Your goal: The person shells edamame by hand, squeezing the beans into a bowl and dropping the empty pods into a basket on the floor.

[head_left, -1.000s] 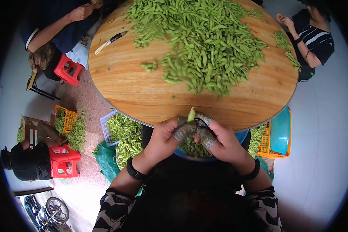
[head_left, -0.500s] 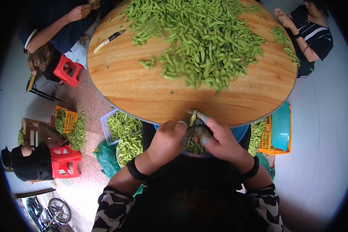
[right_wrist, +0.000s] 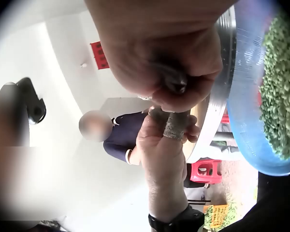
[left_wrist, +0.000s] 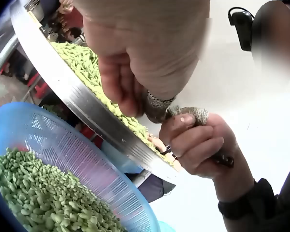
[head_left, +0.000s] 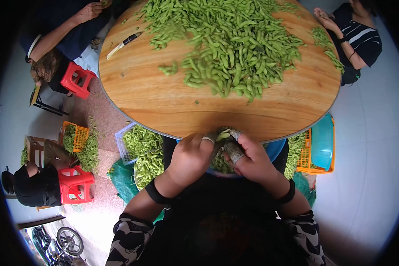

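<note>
In the head view a green pod (head_left: 223, 134) lies at the fingertips of both hands, by the near edge of the wooden table (head_left: 150, 106). My left hand (head_left: 189, 158) pinches the pod between thumb and fingers that wear grey wraps. My right hand (head_left: 252, 160), also with wrapped fingertips, touches it from the other side. The right hand's fingers curl round a dark handle (left_wrist: 224, 159), seen in the left wrist view; its front end is hidden. Below the hands is a blue perforated basin (left_wrist: 82, 145) holding loose green beans (left_wrist: 53, 193).
A large heap of green pods (head_left: 235, 53) covers the table's far part. A knife (head_left: 124, 44) lies at its left. Pod-filled baskets (head_left: 126, 157) stand below, left; an orange crate (head_left: 305, 162) and teal basin (head_left: 322, 144) stand right. Other people sit around, with red stools (head_left: 77, 80).
The pod has tipped from upright to slanting and sits lower between the fingers. My left hand has turned and moved slightly toward the right hand. The view has shifted a little.
</note>
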Available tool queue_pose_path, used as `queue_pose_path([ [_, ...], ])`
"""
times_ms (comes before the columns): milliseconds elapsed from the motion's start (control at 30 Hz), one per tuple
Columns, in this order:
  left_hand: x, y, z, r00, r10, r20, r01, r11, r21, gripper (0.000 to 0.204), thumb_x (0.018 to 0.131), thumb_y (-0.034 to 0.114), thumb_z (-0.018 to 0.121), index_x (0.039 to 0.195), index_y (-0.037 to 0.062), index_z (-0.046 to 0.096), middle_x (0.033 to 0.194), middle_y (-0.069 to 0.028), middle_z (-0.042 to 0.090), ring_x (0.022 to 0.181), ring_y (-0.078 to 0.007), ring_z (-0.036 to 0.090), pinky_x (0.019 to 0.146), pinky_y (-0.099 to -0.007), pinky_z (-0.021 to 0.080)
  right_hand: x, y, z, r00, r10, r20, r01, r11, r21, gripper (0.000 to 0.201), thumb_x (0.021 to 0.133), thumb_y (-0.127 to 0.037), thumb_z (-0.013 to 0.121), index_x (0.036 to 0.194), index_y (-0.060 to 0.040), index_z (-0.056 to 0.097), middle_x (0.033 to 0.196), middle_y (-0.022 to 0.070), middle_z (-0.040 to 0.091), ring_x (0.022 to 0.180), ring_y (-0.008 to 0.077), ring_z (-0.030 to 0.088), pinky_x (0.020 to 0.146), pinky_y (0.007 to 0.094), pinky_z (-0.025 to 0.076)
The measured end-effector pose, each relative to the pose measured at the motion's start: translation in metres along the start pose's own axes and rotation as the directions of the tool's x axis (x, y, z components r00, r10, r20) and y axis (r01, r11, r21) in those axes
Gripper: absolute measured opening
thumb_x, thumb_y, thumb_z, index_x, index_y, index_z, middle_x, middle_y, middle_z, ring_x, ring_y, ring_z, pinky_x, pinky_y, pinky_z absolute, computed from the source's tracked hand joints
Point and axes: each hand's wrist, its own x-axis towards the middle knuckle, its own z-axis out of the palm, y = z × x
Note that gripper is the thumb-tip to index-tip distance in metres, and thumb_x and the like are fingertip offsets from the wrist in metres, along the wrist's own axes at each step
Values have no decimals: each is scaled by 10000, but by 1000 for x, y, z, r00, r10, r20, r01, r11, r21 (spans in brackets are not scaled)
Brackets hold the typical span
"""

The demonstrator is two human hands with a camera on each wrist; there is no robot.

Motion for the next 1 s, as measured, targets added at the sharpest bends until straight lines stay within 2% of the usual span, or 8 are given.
queue_pose_path([
  [200, -5, 2, 14, 989, -62, -136, 43, 989, -138, 193, 819, 36, 647, 1001, 9, 590, 771, -141, 613, 650, -255, 601, 596, -315, 488, -10, 13, -2, 993, 113, 20, -115, 967, 227, 360, 872, 6, 466, 1224, -30, 532, 781, 18, 595, 594, 71, 527, 529, 241, 441],
  [267, -5, 4, 6, 850, -351, 393, 510, 358, -782, 209, 820, 13, 600, 1026, -15, 577, 824, -176, 631, 695, -322, 630, 617, -340, 501, -16, 12, -4, 990, 136, 31, -139, 958, 251, 353, 883, -11, 476, 1232, -32, 526, 789, 11, 592, 586, 59, 513, 513, 231, 431],
  [367, -6, 3, -1, 773, -313, 552, 628, 256, -735, 225, 827, -7, 588, 1052, -16, 582, 854, -213, 634, 737, -377, 633, 631, -352, 495, -23, 21, -15, 984, 174, 34, -177, 974, 143, 325, 909, -67, 531, 1234, -49, 521, 792, 19, 598, 563, 66, 508, 487, 229, 421],
  [433, -9, 4, 2, 845, -341, 411, 534, 520, -667, 160, 859, 11, 577, 1017, -15, 580, 817, -154, 627, 723, -280, 621, 646, -324, 491, -25, 29, -17, 982, 190, 18, -190, 982, 5, 311, 923, -108, 576, 1227, -65, 522, 788, 35, 608, 549, 86, 517, 478, 236, 420],
  [467, -10, 4, 3, 910, -320, 263, 413, 742, -527, 101, 892, 29, 567, 983, -14, 577, 779, -96, 619, 709, -183, 608, 661, -296, 488, -24, 31, -15, 986, -134, -97, 98, 947, -307, 333, 893, -115, 615, 1210, -50, 536, 813, 70, 627, 611, 149, 575, 538, 272, 463],
  [500, -11, 6, 3, 910, -318, 264, 413, 742, -528, 101, 892, 29, 567, 983, -14, 577, 779, -96, 619, 709, -183, 608, 661, -296, 488, -24, 31, -12, 883, -459, -101, 312, 732, -605, 357, 864, -122, 654, 1194, -36, 550, 838, 105, 646, 672, 213, 632, 598, 309, 506],
  [567, -10, 11, 3, 956, -247, 156, 291, 858, -424, 103, 842, -4, 575, 945, -13, 567, 799, -159, 621, 734, -318, 626, 665, -349, 490, -23, 19, -6, 881, -457, -121, 277, 708, -650, 406, 818, -125, 675, 1188, -20, 547, 861, 161, 637, 720, 300, 633, 633, 367, 514],
  [1000, -26, 4, -3, 901, -200, 384, 388, 767, -511, 216, 713, -84, 544, 917, -18, 572, 847, -233, 594, 829, -439, 585, 714, -407, 498, -4, 35, 19, 848, -530, -7, 299, 488, -820, 365, 672, -151, 722, 930, 18, 527, 904, 201, 570, 734, 375, 629, 618, 430, 530],
])
